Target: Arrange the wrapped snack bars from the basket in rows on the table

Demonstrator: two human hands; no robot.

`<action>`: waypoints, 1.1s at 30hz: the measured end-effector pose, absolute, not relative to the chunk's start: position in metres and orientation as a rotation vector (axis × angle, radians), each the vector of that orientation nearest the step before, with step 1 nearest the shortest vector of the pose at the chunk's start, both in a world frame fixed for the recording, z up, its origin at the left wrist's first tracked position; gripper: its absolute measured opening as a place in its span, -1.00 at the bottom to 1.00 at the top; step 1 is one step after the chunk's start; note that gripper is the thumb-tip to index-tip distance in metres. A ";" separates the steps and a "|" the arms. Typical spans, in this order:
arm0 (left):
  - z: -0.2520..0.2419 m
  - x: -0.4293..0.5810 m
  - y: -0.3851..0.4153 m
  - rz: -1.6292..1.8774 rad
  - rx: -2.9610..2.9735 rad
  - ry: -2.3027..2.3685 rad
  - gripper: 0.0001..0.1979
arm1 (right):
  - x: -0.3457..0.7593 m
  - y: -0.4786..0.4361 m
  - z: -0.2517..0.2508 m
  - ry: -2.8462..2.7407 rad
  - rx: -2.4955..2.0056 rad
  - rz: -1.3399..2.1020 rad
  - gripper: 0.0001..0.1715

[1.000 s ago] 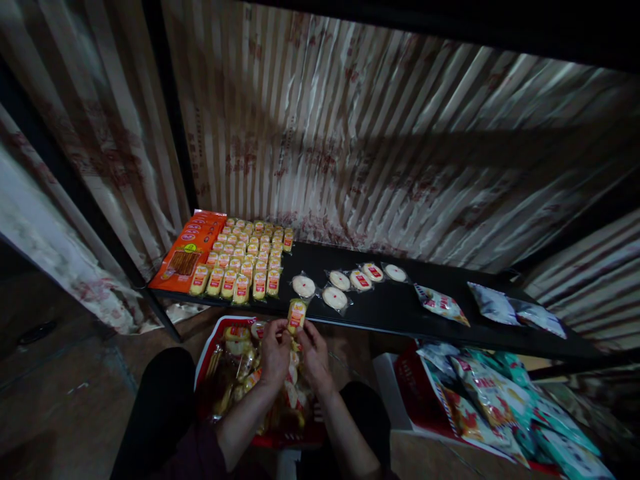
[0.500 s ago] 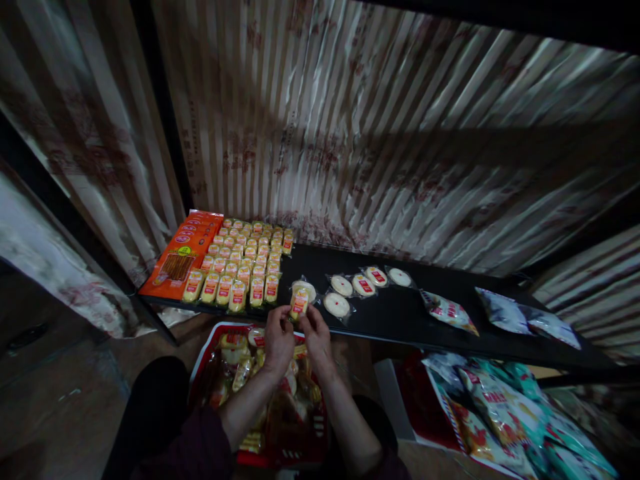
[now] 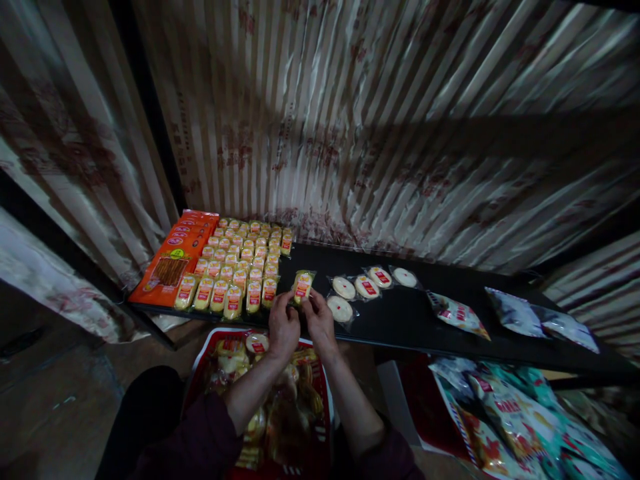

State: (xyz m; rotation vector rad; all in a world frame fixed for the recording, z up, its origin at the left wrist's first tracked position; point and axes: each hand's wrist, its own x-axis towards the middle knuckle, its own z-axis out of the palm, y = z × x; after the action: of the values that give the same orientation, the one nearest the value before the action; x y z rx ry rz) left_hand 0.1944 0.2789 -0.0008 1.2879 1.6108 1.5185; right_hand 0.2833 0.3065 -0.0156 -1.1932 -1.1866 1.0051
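crinkled striped sheeting behind a black shelf; ten o'clock from the grip, a glossy orange pouch, then tight rows of oblong packets; and now left hand and right hand pinch one plastic-wrapped yellow packet at twelve, over the shelf; round pale discs toward three, puffy bags beyond!

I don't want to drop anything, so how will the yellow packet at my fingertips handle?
The yellow packet is probably light, since fingertips alone hold it. Its clear wrapper may be slippery, and its oblong shape suggests it won't roll readily.
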 end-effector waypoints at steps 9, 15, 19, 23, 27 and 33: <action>0.002 0.202 0.305 1.520 1.246 1.558 -0.54 | 0.283 0.340 -0.011 -1.221 -1.214 0.984 -0.52; 0.001 0.204 0.327 1.531 1.254 1.504 -0.57 | 0.282 0.366 -0.010 -1.320 -1.319 0.860 -0.56; 0.003 0.206 0.345 1.517 1.217 1.540 -0.62 | 0.281 0.387 -0.010 -1.359 -1.330 0.820 -0.59; 0.004 0.208 0.362 1.515 1.174 1.581 -0.64 | 0.277 0.404 -0.012 -1.361 -1.325 0.841 -0.66; 0.003 0.208 0.370 1.494 1.174 1.592 -0.66 | 0.273 0.412 -0.012 -1.348 -1.363 0.839 -0.66; -0.001 0.208 0.381 1.475 1.135 1.579 -0.67 | 0.272 0.422 -0.012 -1.387 -1.412 0.818 -0.69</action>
State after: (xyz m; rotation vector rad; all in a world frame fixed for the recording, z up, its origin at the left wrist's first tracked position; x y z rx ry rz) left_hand 0.2081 0.3808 -0.0007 1.1350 1.5790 1.4754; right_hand 0.2715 0.4221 -0.0115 -1.4119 -1.3872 0.8184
